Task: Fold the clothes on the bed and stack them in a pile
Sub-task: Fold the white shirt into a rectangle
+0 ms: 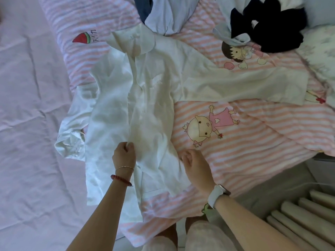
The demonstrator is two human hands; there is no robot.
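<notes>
- Across the whole frame lies the bed (27,105): a pale lilac sheet on the left and a pink-striped quilt (253,151) with cartoon figures on the right. It serves you as the folding surface.
- Over the middle spreads the white shirt (145,91), collar at the far end and hem toward you, front placket running down its length. One sleeve stretches flat to the right across the quilt; the other is bunched on the left side, partly tucked under the body. Laid out this way, it looks ready for its sides to be folded in.
- At the far edge wait more clothes: a pale blue garment (168,17) just beyond the collar and a dark navy one (272,26) further right — both still crumpled, so most of the task seems ahead of you.
- Near the hem, your left hand (124,156) has its fingers curled tight, pinching the placket edge of the shirt, probably to pull the front straight.
- Just to its right, your right hand (194,163) rests at the shirt's right edge with fingers loosely bent. Whether it has hold of any cloth I cannot tell — the fingertips are hidden against the fabric.
- Smallest of all, a red bead bracelet (120,179) sits on your left wrist and a white-strapped watch (217,194) on your right.
</notes>
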